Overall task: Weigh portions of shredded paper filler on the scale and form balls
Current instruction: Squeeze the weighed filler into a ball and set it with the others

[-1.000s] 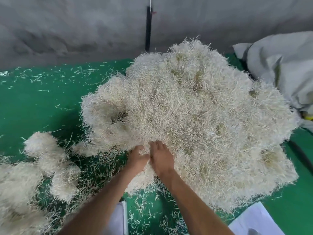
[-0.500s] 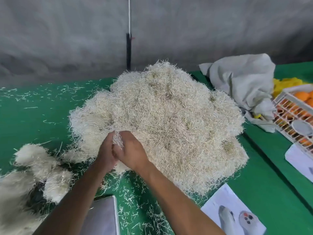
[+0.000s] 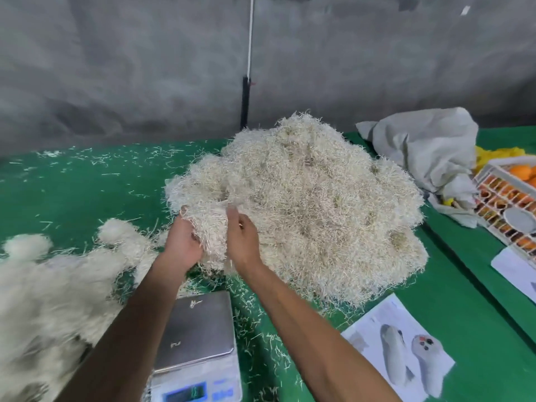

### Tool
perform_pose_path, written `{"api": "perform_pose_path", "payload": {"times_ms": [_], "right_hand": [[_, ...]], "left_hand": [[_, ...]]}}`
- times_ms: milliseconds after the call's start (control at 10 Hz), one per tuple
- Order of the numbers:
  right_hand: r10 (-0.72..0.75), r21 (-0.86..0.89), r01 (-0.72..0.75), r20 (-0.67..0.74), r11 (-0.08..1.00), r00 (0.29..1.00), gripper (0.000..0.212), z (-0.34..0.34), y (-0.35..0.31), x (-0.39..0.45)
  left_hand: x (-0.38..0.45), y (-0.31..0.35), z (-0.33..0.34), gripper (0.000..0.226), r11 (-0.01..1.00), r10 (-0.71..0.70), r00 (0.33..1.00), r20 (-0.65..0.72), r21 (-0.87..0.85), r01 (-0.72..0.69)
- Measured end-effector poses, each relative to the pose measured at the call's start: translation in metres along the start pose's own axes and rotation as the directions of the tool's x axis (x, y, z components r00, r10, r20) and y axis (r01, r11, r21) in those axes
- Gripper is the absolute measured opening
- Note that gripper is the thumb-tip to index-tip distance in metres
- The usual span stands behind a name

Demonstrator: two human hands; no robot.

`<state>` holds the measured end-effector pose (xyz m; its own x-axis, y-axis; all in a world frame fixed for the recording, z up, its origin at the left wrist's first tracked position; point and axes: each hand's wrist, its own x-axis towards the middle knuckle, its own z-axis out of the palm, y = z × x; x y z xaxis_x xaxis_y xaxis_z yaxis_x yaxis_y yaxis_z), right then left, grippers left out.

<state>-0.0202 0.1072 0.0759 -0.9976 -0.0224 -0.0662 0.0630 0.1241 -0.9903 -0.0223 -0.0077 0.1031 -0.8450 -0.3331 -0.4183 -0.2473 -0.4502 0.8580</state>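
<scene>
Mostly blurred scale display point(image 3: 185, 392) below both hands point(image 3: 213, 242) clutching a shredded paper clump point(image 3: 210, 227)

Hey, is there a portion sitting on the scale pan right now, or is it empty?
Nearly empty. The scale pan shows bare metal with only a couple of stray shreds; both hands hold the clump above the table, beyond it.

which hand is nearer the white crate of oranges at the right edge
Right. The right hand grips the pulled filler clump on the side toward the white crate of oranges; the left hand holds the clump's far side.
</scene>
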Motion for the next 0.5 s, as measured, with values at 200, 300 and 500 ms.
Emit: {"api": "perform_pose_path", "payload": {"times_ms": [200, 300, 500], "right_hand": [[0.323, 0.126, -0.317, -0.030, 0.940, 0.946, 0.036, 0.025, 0.014, -0.016], [0.531, 0.191, -0.557, 0.173, 0.808, 0.829, 0.052, 0.044, 0.021, -0.029], [0.493, 0.547, -0.725, 0.534, 0.417, 0.687, 0.080, 0.067, 0.003, -0.046]], "left_hand": [[-0.017, 0.017, -0.048, 0.082, 0.999, -0.039, 0.980, -0.196, -0.013, 0.037], [-0.037, 0.030, -0.054, 0.064, 0.977, -0.025, 0.969, -0.246, -0.213, -0.029], [-0.048, 0.021, -0.087, 0.035, 0.992, 0.026, 0.959, -0.281, -0.111, -0.059]]}}
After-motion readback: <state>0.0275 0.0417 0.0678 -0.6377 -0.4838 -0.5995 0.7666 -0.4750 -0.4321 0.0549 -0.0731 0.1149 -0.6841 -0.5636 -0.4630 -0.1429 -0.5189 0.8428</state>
